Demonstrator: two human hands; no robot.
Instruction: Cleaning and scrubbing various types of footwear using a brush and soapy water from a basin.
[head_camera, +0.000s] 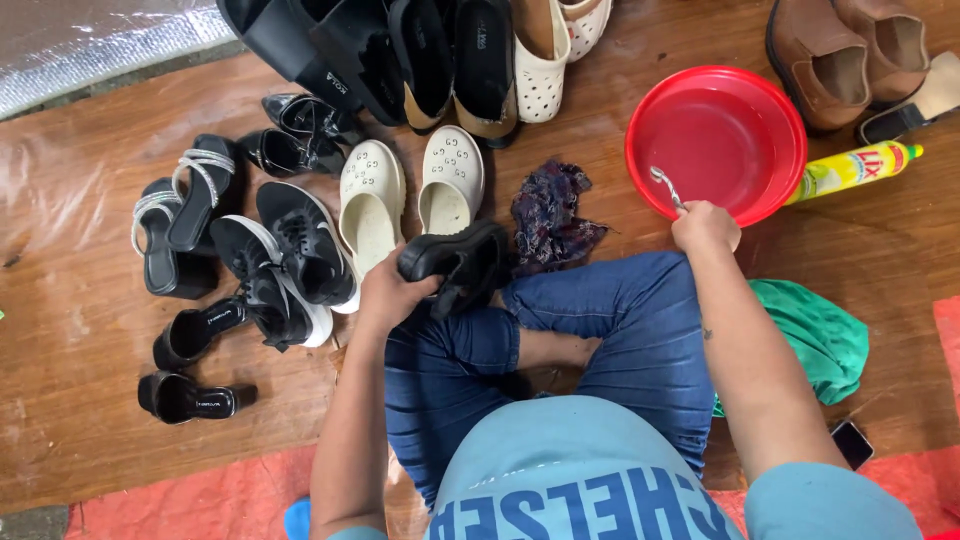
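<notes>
Black shoe gripped by left hand above left knee, long axis running left to right, toe toward right. Right hand closed on brush at red basin rim. Dark rag just beside shoe.

A person sits cross-legged on the wooden floor in blue jeans. The left hand grips a black shoe over the left knee. The right hand holds a small brush at the near rim of a red basin. A yellow bottle lies just right of the basin, brown shoes beyond it. A dark rag lies between the basin and two cream clogs. Black sneakers and heels sit left; a green cloth lies right of the legs.
</notes>
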